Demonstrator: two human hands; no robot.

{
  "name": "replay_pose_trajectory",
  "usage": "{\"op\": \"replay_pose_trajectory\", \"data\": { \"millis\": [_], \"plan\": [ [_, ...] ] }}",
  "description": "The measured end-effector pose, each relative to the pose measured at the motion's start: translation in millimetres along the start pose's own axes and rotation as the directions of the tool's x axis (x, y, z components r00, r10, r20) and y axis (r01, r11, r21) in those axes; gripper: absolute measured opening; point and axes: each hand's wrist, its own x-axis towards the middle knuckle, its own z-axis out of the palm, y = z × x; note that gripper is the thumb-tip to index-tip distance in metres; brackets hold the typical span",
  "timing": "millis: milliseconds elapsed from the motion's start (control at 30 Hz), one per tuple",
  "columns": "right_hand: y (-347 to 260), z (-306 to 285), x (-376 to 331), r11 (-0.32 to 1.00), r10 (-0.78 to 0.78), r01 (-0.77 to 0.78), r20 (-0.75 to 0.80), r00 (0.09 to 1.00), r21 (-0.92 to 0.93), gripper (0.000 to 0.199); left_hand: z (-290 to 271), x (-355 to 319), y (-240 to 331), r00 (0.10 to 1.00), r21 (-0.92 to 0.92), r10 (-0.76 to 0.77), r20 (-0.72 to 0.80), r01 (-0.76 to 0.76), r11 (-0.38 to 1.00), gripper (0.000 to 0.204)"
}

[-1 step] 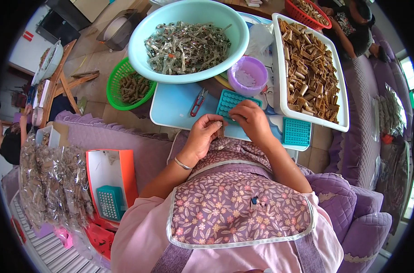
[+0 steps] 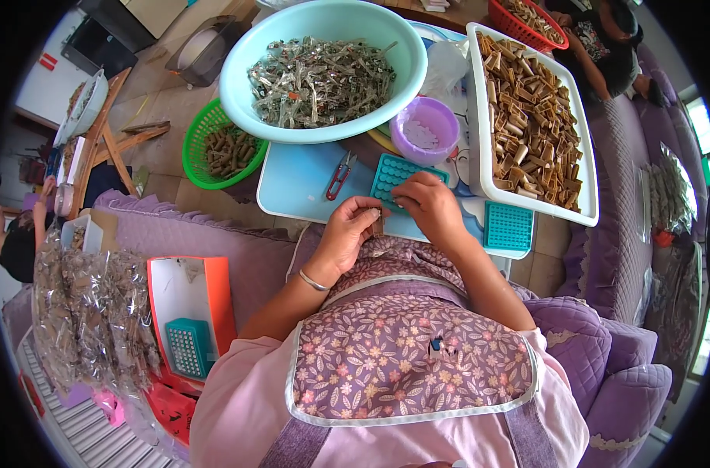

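Purple sofa cushions surround a light blue counter (image 2: 300, 183) crowded with basins. Nearest, the left hand (image 2: 347, 234) pinches a small brown tube (image 2: 377, 226) between closed fingertips, just below the teal grid tray (image 2: 394, 175). The right hand (image 2: 431, 207) lies on that tray's lower edge, fingers curled together over it. Red scissors (image 2: 339, 175) lie left of the tray. Beyond it stand a purple bowl (image 2: 425, 129), a white tub of brown tubes (image 2: 526, 117) and a large mint basin (image 2: 320, 70).
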Motion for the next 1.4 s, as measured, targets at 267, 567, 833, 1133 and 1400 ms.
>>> {"op": "replay_pose_trajectory", "data": {
  "millis": [267, 567, 833, 1133, 1400],
  "plan": [
    [-1.1, 5.9, 4.7, 0.964, 0.035, -0.022, 0.043, 0.998, -0.263, 0.009, -7.6, 4.1, -2.7, 0.999, -0.040, -0.034, 0.034, 0.036, 0.999, 0.018],
    [-16.8, 20.5, -4.2, 0.964, 0.109, -0.094, -0.048, 0.993, 0.247, 0.011, -7.4, 3.2, -0.6, 0.997, -0.031, -0.033, 0.071, 0.035, 0.999, 0.020],
    [-23.1, 8.2, -11.4, 0.899, 0.167, -0.185, 0.080, 0.983, 0.397, 0.009, -2.8, -8.7, 2.0, 0.988, -0.007, 0.071, 0.138, -0.070, 0.998, 0.020],
    [-46.0, -4.3, -17.2, 0.108, 0.289, -0.408, 0.364, 0.886, 0.907, 0.026, 20.6, -32.1, 12.9, 0.943, 0.075, 0.248, 0.220, -0.270, 0.960, 0.018],
    [-39.7, -43.7, 19.0, 0.964, 0.201, -0.179, -0.096, 0.975, 0.194, 0.025, 25.6, -18.4, 16.7, 0.979, -0.103, 0.172, 0.110, -0.161, 0.982, 0.019]
  ]
}}
